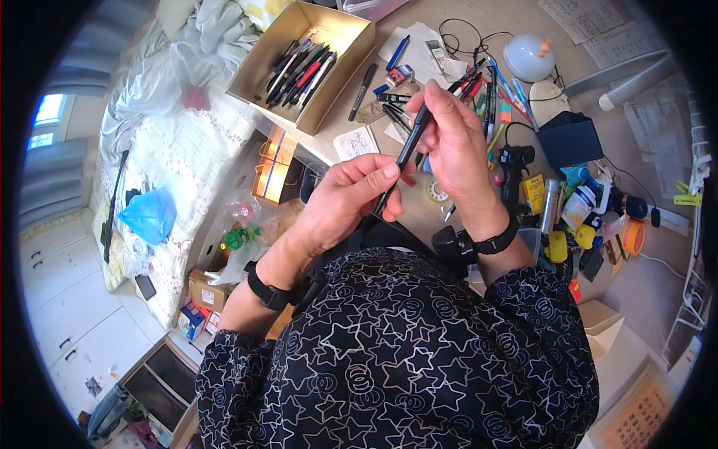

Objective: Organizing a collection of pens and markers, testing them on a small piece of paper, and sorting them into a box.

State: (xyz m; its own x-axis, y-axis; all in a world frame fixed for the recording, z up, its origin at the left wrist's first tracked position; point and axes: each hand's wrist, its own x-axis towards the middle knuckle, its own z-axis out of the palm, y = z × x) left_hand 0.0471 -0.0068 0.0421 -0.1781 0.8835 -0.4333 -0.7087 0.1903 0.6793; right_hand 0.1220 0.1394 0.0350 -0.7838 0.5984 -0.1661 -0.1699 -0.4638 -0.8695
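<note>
A black pen (408,150) slants in front of me, held by both hands above the desk's near edge. My left hand (348,196) is closed round its lower part, thumb pressed along the barrel. Higher up, my right hand (455,141) is closed on the same pen between thumb and fingers. Its upper end overlaps pens lying behind, so I cannot tell exactly where it stops. Beyond my left hand stands an open gold box (348,52) with several pens (301,75) in it. A dark marker (363,92) lies beside that box.
Loose pens and pencils (493,97) are spread behind my right hand. A white round lamp (529,58), a dark box (570,140) and a bottle (579,206) crowd the right. A bed (179,135) with a blue plastic bag (148,215) is at left.
</note>
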